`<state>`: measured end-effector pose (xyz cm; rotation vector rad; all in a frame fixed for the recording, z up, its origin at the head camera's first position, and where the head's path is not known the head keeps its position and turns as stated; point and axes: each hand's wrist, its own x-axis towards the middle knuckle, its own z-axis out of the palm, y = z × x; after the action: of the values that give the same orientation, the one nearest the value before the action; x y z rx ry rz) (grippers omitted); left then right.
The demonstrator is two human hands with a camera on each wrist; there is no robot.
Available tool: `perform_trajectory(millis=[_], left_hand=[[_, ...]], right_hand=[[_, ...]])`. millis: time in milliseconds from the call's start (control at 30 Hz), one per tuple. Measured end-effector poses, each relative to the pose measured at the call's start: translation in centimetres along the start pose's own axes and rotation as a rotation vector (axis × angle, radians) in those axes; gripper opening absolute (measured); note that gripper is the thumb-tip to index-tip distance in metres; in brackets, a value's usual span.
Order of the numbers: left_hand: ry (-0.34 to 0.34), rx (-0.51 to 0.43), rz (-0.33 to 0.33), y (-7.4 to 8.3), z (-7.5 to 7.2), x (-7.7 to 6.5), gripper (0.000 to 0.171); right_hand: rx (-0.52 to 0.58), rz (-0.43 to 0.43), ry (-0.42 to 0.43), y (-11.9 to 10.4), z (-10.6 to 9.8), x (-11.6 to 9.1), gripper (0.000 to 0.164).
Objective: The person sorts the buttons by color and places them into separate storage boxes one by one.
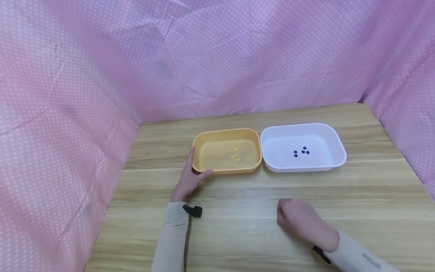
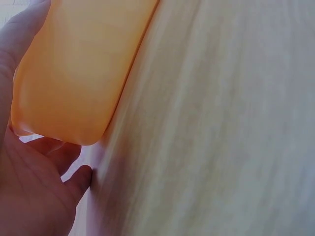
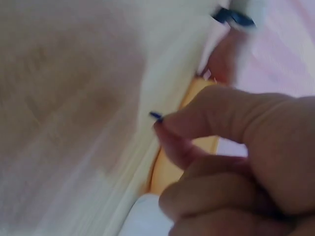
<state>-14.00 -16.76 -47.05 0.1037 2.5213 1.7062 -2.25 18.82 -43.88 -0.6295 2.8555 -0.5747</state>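
Observation:
My left hand (image 1: 187, 182) holds the near left corner of an orange plastic tub (image 1: 249, 169), its thumb along the front wall and its fingers at the left end. The tub's outer wall (image 2: 74, 83) fills the top left of the left wrist view. Several small yellow buttons (image 1: 236, 155) lie in the tub. Over the table in front of the tubs, my right hand (image 1: 302, 221) pinches a small dark blue button (image 3: 155, 115) between thumb and forefinger, the other fingers curled. The head view hides this button. Several dark buttons (image 1: 303, 152) lie in a white plastic tub (image 1: 306, 168).
The two tubs stand side by side, rims close together, toward the back of the wooden table (image 1: 238, 226). Pink dotted cloth (image 1: 210, 60) hangs behind the table and along both sides. Each wrist wears a black strap (image 1: 193, 210).

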Motion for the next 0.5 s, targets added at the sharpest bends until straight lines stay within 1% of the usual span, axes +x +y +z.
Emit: perform_trajectory(millis=[67, 100, 200, 333, 433, 500], left_hand=[[-0.002, -0.011, 0.007, 0.0, 0.0, 0.0, 0.115], [-0.001, -0.015, 0.009, 0.0, 0.0, 0.0, 0.115], [0.006, -0.019, 0.009, -0.1, 0.0, 0.0, 0.114], [0.005, -0.035, 0.007, -0.1, 0.1, 0.0, 0.114], [0.007, -0.046, 0.005, -0.2, 0.1, -0.1, 0.113], [0.010, -0.043, 0.000, -0.2, 0.1, -0.1, 0.113]], right_hand=[[0.188, 0.071, -0.072, 0.6, -0.9, 0.3, 0.012], [0.268, 0.090, -0.104, 1.0, -1.4, 0.5, 0.010], [0.447, 0.096, -0.159, 2.3, -2.4, 0.9, 0.005], [0.571, 0.038, -0.190, 4.4, -2.7, 1.6, 0.009], [0.670, 0.048, -0.229, 5.8, -2.5, 1.9, 0.015], [0.747, 0.072, -0.251, 6.6, -2.5, 2.0, 0.020]])
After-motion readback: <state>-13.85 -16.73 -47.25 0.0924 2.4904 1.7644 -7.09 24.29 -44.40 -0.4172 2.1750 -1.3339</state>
